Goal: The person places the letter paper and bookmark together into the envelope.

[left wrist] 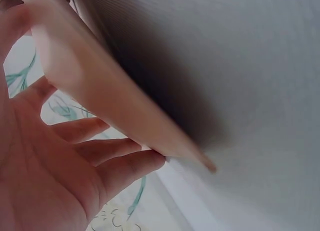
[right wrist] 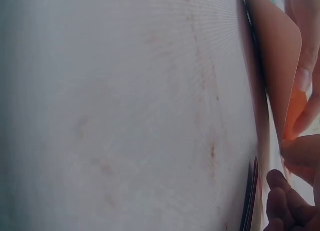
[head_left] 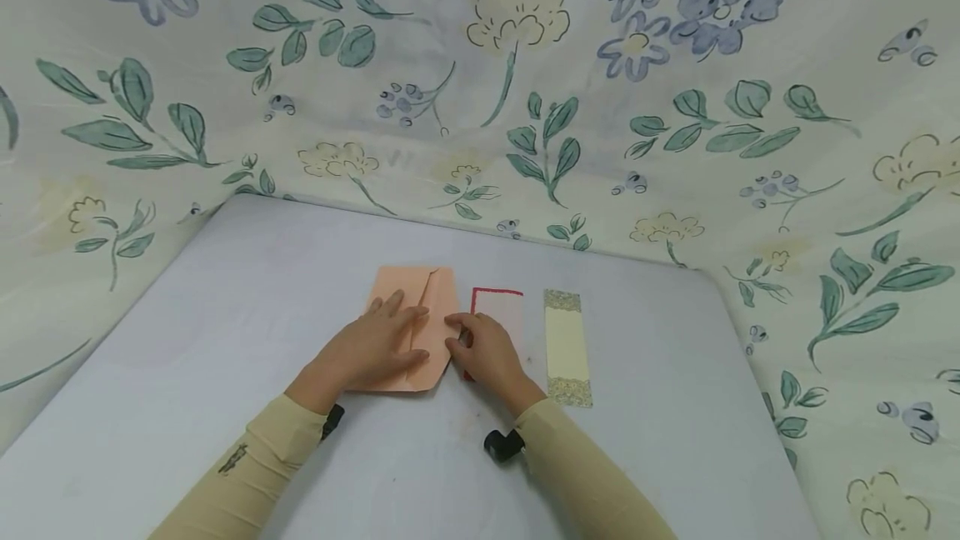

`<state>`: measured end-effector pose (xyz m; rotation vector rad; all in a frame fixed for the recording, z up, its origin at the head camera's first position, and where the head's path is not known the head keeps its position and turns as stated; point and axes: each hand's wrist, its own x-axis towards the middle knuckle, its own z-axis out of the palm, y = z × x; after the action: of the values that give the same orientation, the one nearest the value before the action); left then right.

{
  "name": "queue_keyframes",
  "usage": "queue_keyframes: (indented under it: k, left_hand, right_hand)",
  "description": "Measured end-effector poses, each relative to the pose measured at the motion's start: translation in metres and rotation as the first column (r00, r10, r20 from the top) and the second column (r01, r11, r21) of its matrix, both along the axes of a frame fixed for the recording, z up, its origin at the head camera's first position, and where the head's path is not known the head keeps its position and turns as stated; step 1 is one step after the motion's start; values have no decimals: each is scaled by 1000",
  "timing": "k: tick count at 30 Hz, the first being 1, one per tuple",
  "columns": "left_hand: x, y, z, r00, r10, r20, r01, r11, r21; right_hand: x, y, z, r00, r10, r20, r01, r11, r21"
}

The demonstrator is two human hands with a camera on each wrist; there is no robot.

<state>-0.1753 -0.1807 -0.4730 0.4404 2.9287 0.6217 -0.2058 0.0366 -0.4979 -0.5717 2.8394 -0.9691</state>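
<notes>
A peach paper envelope (head_left: 438, 298) with a lengthwise fold lies on the white table, its lower right corner cut at a slant. My left hand (head_left: 378, 340) rests on it with fingers spread over the left part; the left wrist view shows the fingertips (left wrist: 150, 158) along the paper's edge. At the right side my right hand (head_left: 487, 352) pinches the envelope's edge between thumb and curled forefinger. In the right wrist view the paper (right wrist: 275, 46) stands slightly raised off the table at that side. A red-edged white card (head_left: 498, 300) lies partly under my right hand.
Right of the card lies a cream strip (head_left: 567, 344) with glittery gold ends. The white table (head_left: 660, 407) meets a floral cloth backdrop (head_left: 450, 107) at the back and sides. Black wrist cameras (head_left: 504, 446) hang below both sleeves.
</notes>
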Motion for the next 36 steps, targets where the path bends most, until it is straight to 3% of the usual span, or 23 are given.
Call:
queue_keyframes:
  k: [14, 23, 36]
  left_hand:
    - [-1, -4, -2, 1000, 4, -19, -4, 1000, 11]
    - [1, -5, 6, 1000, 21, -22, -21, 1000, -3]
    - [1, -4, 2, 1000, 29, -8, -29, 999, -20]
  right_hand:
    - [0, -4, -1, 1000, -4, 10, 3, 1000, 24]
    - [0, -6, 0, 1000, -12, 15, 12, 999, 46]
    - [0, -4, -1, 999, -3, -32, 6, 997, 72]
